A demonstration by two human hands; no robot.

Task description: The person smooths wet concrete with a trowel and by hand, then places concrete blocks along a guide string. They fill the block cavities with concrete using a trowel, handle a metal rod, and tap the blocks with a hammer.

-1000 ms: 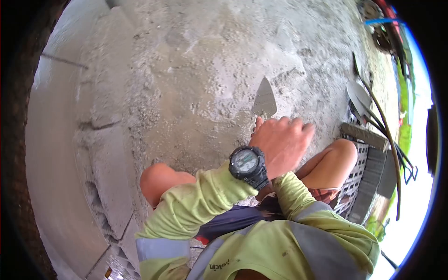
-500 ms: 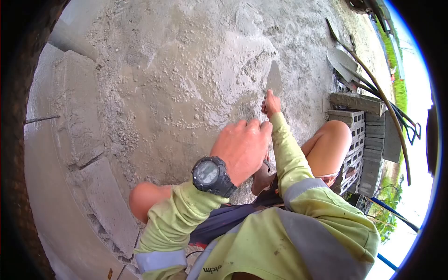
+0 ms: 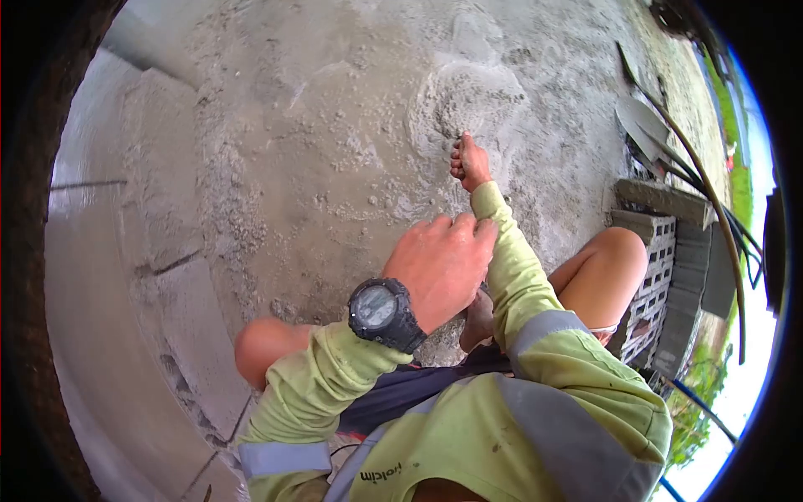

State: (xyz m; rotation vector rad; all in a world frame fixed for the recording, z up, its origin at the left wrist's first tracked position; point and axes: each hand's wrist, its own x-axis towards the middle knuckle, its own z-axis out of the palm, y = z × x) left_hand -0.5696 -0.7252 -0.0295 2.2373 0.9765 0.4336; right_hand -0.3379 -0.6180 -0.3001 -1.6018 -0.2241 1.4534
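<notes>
My right hand is closed in a fist around a trowel, reaching out over the floor. Its blade is hard to make out against the grey mix. Just beyond the fist lies a rounded mound of wet mortar, with a smooth, shiny rim. Nearer to me, my left hand hangs back-up beside my right sleeve, a black watch on its wrist. Its fingers bend down out of sight, so whether it holds anything is hidden. Wet, pebbly mortar spreads across the floor around both hands.
Concrete blocks form a curved edge on my left. At right stand stacked hollow blocks, with a shovel and a long bent bar beside them. My bent knees flank my arms.
My right hand has moved slightly left and farther out with the trowel. The blade, plain to see before, is now lost in the mortar, where a rounded wet patch shows. My left hand is nearly still.
</notes>
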